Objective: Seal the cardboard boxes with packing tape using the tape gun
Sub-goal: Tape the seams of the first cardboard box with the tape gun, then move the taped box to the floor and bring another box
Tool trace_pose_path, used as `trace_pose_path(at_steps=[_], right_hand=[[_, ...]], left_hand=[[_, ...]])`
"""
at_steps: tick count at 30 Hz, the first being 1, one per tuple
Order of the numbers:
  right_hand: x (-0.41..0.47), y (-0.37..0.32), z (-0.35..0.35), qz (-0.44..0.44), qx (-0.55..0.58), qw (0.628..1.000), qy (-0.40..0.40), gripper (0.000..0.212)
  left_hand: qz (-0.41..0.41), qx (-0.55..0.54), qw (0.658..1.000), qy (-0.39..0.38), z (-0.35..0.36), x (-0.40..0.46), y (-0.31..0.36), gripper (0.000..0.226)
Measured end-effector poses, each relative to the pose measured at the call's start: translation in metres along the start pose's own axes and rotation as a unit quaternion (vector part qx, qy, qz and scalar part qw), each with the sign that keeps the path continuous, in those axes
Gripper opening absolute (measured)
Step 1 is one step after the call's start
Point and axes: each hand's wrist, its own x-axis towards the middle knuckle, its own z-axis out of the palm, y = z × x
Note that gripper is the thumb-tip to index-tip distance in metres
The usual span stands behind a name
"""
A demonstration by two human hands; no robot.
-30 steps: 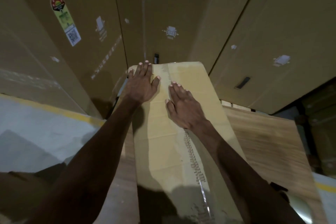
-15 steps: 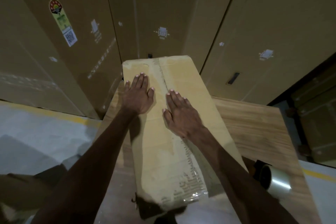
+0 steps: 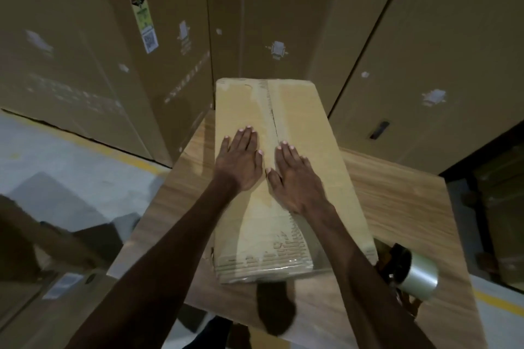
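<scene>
On a wooden table point(image 3: 397, 201) lies a long cardboard box point(image 3: 306, 122), both hands flat and grasping nothing, left hand point(image 3: 241, 161) and right hand point(image 3: 295, 178) flanking its taped centre seam, likely pressing tape down; the tape gun point(image 3: 411, 272) rests just right of the box's near end.

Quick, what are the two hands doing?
Left hand: open, flat on the cardboard box.
Right hand: open, flat on the box too.
</scene>
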Motion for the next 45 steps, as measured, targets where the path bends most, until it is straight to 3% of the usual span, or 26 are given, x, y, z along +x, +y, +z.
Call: trace_pose_path(at_steps=[5,11,13,16,19,22,27,30,33,38,45], right_hand=[[-0.077,-0.001,0.009,-0.001,0.001,1.0,0.001,0.065],[-0.079,0.006,0.012,-0.022,0.045,0.999,-0.014,0.069],[-0.086,0.016,0.005,-0.038,0.112,0.993,-0.02,0.071],[-0.12,0.04,-0.002,-0.051,0.15,0.987,0.004,0.073],[-0.154,0.062,-0.003,-0.075,0.101,0.992,-0.002,0.092],[-0.17,0.07,0.002,-0.108,-0.026,0.994,-0.016,0.117],[-0.172,0.064,0.018,-0.106,-0.12,0.986,0.037,0.107],[-0.172,0.064,0.021,-0.112,-0.129,0.984,0.048,0.102],[-0.176,0.06,0.022,-0.117,-0.144,0.981,0.058,0.101],[-0.193,0.046,0.007,-0.148,-0.161,0.972,0.082,0.098],[-0.227,0.034,-0.055,-0.156,-0.206,0.952,0.165,0.095]], left_hand=[[0.007,-0.002,1.0,0.019,0.001,-0.001,-0.001,0.059],[-0.005,-0.02,1.0,0.001,0.003,-0.026,0.014,0.061],[0.029,-0.038,0.999,0.002,0.01,-0.059,0.021,0.062],[0.113,-0.047,0.989,0.08,0.024,-0.116,0.029,0.06],[0.118,-0.048,0.988,0.083,0.027,-0.146,0.034,0.065],[0.121,-0.036,0.991,0.034,0.024,-0.17,0.04,0.091],[0.116,0.076,0.99,0.018,0.03,-0.191,0.047,0.117],[0.115,0.07,0.99,0.042,0.032,-0.195,0.051,0.104],[0.09,0.063,0.994,0.016,0.029,-0.205,0.057,0.1],[0.066,0.048,0.994,0.071,0.032,-0.232,0.062,0.088],[0.067,0.05,0.983,0.166,-0.019,-0.249,0.084,0.093]])
